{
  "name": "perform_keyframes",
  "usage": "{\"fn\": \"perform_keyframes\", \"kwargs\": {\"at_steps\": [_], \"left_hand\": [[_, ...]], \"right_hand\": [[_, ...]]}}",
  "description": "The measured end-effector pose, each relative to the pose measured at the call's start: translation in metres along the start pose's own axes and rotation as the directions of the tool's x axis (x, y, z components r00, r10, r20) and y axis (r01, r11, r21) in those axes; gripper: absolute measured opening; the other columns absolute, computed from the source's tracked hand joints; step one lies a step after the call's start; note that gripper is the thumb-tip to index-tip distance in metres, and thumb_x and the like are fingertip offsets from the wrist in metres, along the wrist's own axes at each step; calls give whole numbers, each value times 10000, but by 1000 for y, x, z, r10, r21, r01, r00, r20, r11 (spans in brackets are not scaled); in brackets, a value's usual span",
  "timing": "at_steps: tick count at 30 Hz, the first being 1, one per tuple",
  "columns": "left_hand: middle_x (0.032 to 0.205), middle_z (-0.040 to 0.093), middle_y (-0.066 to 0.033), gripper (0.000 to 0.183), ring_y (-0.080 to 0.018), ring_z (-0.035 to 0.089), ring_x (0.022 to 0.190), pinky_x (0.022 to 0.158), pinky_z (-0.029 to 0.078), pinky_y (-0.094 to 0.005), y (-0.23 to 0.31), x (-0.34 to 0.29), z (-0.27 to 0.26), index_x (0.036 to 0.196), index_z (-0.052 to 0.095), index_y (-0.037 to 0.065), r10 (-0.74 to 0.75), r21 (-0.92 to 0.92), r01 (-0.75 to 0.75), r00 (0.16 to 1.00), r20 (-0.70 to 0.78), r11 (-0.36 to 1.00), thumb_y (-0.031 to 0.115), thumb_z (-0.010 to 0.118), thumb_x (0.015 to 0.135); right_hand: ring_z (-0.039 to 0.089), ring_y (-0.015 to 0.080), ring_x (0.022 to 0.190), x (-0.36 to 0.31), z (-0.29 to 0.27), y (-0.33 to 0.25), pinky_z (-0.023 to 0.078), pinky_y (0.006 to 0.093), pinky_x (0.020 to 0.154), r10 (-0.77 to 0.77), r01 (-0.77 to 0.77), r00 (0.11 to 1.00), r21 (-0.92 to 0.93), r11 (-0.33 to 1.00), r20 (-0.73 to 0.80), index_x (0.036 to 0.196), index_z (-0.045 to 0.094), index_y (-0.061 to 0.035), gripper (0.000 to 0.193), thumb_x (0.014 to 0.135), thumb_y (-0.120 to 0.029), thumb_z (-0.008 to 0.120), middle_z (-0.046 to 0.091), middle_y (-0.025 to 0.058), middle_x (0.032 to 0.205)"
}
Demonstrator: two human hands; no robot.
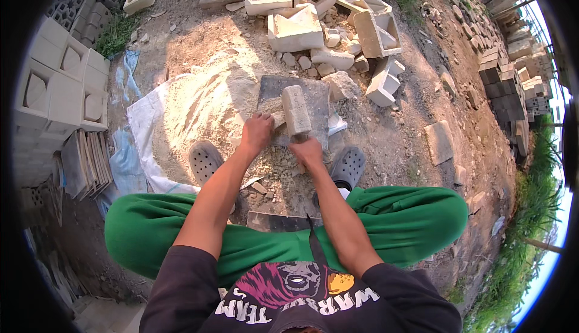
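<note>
My right hand [307,152] is closed round the short dark handle of a mallet [296,109]. Its long, block-shaped head is coated in pale dust and extends away from me over a dark square slab [269,89] on the ground. At the slab's left edge my left hand [257,133] is closed, fingers bent, against a small pale block fragment [278,118] that lies close beside the mallet head. Crumbs and dust cover part of the slab. How firmly the left fingers grip the fragment is partly hidden.
Left of the slab, a heap of pale crushed material [208,95] lies on a white sheet [146,113]. Broken hollow blocks [295,28] are piled beyond it. Stacked blocks [63,86] stand at far left. My grey clogs [348,165] flank the slab.
</note>
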State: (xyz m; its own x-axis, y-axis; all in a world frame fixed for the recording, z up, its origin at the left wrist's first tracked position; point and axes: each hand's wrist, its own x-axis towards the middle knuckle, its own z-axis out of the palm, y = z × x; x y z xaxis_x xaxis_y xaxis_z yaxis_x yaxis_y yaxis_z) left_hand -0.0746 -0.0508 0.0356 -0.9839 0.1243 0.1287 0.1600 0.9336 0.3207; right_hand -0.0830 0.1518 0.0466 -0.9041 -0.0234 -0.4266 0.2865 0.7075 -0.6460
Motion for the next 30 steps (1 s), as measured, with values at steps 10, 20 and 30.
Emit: {"fn": "perform_keyframes", "kwargs": {"at_steps": [10, 20, 30], "left_hand": [[952, 668, -87, 94, -306, 617, 976, 809, 549, -405, 10, 2, -6, 846, 652, 60, 0, -82, -5, 998, -60, 997, 71, 645, 752], [901, 665, -78, 76, -293, 629, 959, 784, 553, -394, 2, -5, 1, 826, 662, 71, 14, 14, -12, 991, -133, 1000, 55, 614, 769], [913, 674, -83, 67, -286, 633, 970, 787, 556, -388, 12, 4, -5, 831, 668, 79, -43, 34, 42, 998, 36, 999, 72, 616, 788]], "right_hand": [[711, 386, 930, -5, -32, -40, 554, 455, 816, -236, 267, 959, 224, 937, -154, 955, 726, -3, 439, 690, -352, 757, 732, 224, 902], [700, 400, 933, -8, -32, -41, 551, 464, 815, -33, 35, 999, 74, 997, -23, 960, 725, 21, 428, 707, -325, 737, 720, 252, 946], [696, 412, 963, -16, -9, -14, 552, 446, 849, 36, -37, 999, -16, 999, -11, 997, 736, 8, 444, 691, -313, 724, 718, 257, 989]]}}
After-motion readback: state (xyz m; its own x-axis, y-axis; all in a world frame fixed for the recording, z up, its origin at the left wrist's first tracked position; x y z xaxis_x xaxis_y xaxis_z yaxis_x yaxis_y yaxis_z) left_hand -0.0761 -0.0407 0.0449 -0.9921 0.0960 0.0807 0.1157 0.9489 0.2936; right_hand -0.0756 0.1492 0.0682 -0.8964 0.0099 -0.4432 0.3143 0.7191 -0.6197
